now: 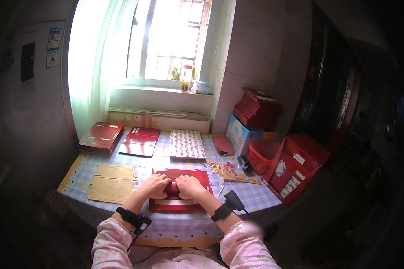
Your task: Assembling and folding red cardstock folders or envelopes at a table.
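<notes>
A glossy red cardboard piece (pixel 159 205) lies in front of me near the table's front edge, with a pale strip across its near part. My left hand (pixel 155 186) and my right hand (pixel 190 186) meet over its middle, fingers curled and closed on a raised red fold between them. The thumbs and fingertips are partly hidden. Beside my left hand lies a flat tan cardboard sheet (pixel 112 184). To the right of my right hand are a clear round bowl (pixel 233 164), a thin white stick (pixel 221 190) and small scattered scraps (pixel 214 167).
At the back stand a stack of red boards (pixel 101 137), a flat red board (pixel 140 141) and a patterned white stack (pixel 186 144). On the right are a red basket (pixel 261 158), an open red box (pixel 308 154) and a blue-white box (pixel 242 136) near piled red folders (pixel 257 107).
</notes>
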`<state>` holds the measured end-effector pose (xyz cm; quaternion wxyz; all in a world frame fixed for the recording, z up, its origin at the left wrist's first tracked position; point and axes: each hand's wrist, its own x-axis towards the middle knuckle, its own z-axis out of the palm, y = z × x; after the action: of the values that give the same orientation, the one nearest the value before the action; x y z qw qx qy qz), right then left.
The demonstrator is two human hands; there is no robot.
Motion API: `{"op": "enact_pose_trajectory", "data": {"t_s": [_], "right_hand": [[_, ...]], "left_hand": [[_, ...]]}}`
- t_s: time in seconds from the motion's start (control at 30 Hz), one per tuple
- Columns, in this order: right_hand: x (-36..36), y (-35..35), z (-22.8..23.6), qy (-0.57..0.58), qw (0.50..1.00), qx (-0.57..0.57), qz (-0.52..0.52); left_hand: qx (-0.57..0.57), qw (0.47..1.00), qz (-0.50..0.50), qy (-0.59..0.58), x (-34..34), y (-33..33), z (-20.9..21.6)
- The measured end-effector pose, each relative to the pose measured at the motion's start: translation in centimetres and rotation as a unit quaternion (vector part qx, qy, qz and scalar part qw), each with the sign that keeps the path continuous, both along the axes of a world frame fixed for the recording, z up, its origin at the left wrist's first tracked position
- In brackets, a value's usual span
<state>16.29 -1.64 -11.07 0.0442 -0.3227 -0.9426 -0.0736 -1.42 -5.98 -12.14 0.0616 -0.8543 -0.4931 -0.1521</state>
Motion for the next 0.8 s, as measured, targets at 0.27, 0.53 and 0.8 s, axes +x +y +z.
{"op": "enact_pose_trajectory", "data": {"t_s": [0.27, 0.53, 0.8], "right_hand": [[-0.6, -0.2, -1.4, 0.071, 0.997, -0.016, -0.035], [-0.3, -0.9, -1.0, 0.089, 0.996, -0.008, -0.016], [-0.2, -0.6, -1.6, 0.121, 0.992, -0.014, -0.015]], "left_hand": [[-0.015, 1.0, 0.006, -0.024, 0.7, 0.7, -0.7], [-0.039, 0.998, 0.027, -0.034, 0.7, 1.0, -1.4], [-0.053, 0.997, 0.032, -0.044, 0.8, 1.0, -1.4]]}}
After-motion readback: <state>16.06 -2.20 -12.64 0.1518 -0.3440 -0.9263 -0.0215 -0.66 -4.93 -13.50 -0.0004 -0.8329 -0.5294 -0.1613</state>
